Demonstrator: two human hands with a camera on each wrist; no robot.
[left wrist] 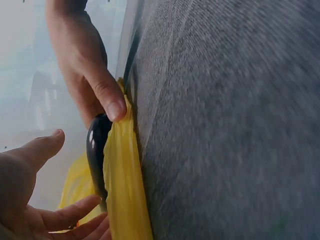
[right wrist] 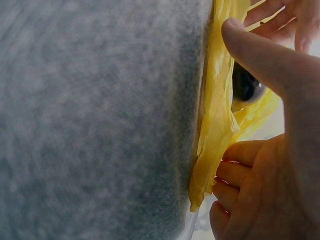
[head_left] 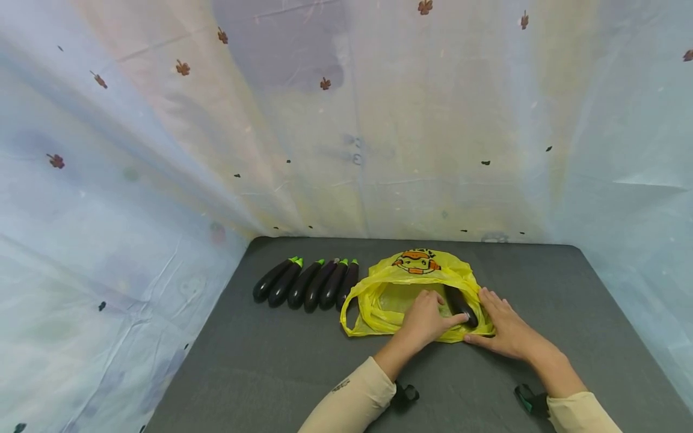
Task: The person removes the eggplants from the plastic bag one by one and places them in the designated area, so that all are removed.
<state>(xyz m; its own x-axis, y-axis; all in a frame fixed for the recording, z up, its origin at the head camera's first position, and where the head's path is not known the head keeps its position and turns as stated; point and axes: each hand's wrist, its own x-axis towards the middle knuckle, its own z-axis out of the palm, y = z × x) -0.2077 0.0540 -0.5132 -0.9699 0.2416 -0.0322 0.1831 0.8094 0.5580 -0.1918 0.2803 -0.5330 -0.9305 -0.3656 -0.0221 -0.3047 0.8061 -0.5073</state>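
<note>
A yellow plastic bag (head_left: 373, 328) with a cartoon print lies on its side, its mouth towards me. Inside its right part is a dark purple eggplant (head_left: 457, 300), also seen as a dark eggplant (left wrist: 95, 145) in the left wrist view. My left hand (head_left: 425, 319) reaches into the mouth, thumb and fingers spread apart, fingertips close to the eggplant. My right hand (head_left: 506, 331) rests against the bag's right side, fingers extended along it and thumb at the lower rim, as the right wrist view shows with the thumb (right wrist: 250, 50) over the yellow film.
A row of several eggplants (head_left: 298, 288), most with green stems showing, lies left of the bag on the dark grey table (head_left: 260, 373). A patterned curtain (head_left: 400, 198) hangs behind the table's back edge and along the sides.
</note>
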